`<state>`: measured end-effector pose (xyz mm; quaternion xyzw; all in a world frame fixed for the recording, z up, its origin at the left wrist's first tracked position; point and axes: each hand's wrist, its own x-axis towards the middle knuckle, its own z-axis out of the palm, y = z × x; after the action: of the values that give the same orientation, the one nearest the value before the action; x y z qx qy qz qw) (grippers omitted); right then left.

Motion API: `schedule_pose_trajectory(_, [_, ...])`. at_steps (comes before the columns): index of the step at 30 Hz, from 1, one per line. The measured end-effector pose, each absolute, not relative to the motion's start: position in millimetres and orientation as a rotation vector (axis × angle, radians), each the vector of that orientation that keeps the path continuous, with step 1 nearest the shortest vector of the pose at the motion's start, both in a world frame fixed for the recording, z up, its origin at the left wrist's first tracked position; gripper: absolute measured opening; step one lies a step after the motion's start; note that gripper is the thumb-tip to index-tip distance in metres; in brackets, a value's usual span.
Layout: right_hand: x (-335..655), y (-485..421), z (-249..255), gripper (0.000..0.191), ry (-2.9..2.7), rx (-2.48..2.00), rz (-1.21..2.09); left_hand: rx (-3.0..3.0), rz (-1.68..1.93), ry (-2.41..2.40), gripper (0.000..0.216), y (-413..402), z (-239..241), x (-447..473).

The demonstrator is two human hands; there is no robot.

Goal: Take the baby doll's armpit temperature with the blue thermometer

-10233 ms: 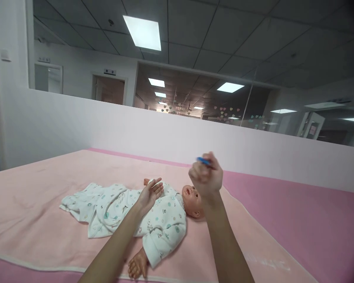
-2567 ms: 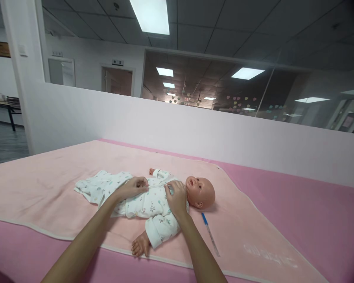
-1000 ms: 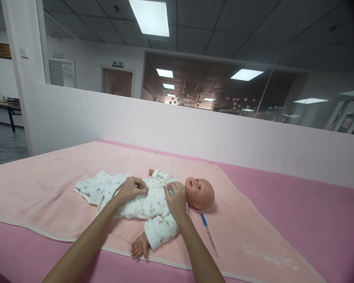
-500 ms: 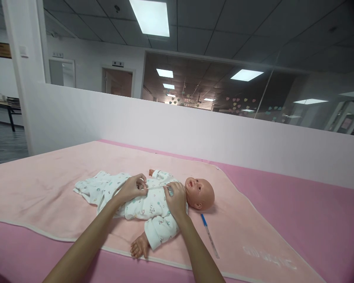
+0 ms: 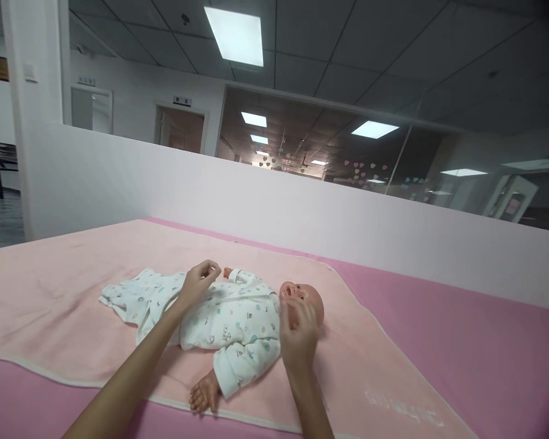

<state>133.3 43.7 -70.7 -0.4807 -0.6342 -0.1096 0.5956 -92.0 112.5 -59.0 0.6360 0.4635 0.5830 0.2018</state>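
A baby doll (image 5: 312,299) lies on its back with its head to the right. It wears a white printed baby outfit (image 5: 238,317), whose empty lower part stretches to the left. My left hand (image 5: 200,283) hovers over the outfit's waist, fingers loosely curved, with nothing visible in them. In front of the doll's face is my right hand (image 5: 299,335), blurred by motion. Its thumb and fingers are bent but apart, and I see nothing between them. One doll hand (image 5: 205,391) rests palm up near the blanket's front edge.
Beneath the doll is a peach blanket (image 5: 370,360) with pale trim, spread over a pink padded surface (image 5: 485,323). A low white wall (image 5: 256,198) runs behind it, with glass above. Far left, a dark table (image 5: 0,163) stands beyond a white post.
Both hands have let go of the thin white tie on the chest and moved apart. My right hand went rightward to the face. The blue-capped stick is now hidden behind my right arm.
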Motion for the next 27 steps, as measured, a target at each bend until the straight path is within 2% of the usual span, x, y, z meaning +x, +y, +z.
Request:
schedule_pose_trajectory(3, [169, 16, -86, 0.022, -1.398, -1.449, -0.187, 1.855, 1.654, 1.175, 0.023, 120, -46, -65])
schedule_pose_trajectory(7, [209, -10, -120, 0.032, -1.417, -1.947, -0.046, 2.165, 1.351, 1.030, 0.030, 132, -48, -27])
schedule_pose_trajectory(10, [223, -18, -141, 0.031, -1.518, -2.066, -0.087, 2.310, 0.990, 0.963, 0.028, 140, -64, -18])
schedule_pose_trajectory(13, [225, -22, -148, 0.024, -1.556, -2.098, -0.192, 2.307, 0.899, 0.941, 0.030, 144, -77, -19])
schedule_pose_trajectory(16, [223, -28, -141, 0.026, -1.547, -2.128, -0.107, 2.259, 0.976, 0.976, 0.024, 144, -81, -22])
schedule_pose_trajectory(21, [208, -43, -106, 0.028, -1.150, -2.191, -0.016, 1.886, 1.244, 1.019, 0.040, 147, -81, -25])
schedule_pose_trajectory(27, [159, -13, -51, 0.023, -1.334, -1.782, -0.127, 1.531, 1.314, 1.041, 0.043, 149, -80, -30])
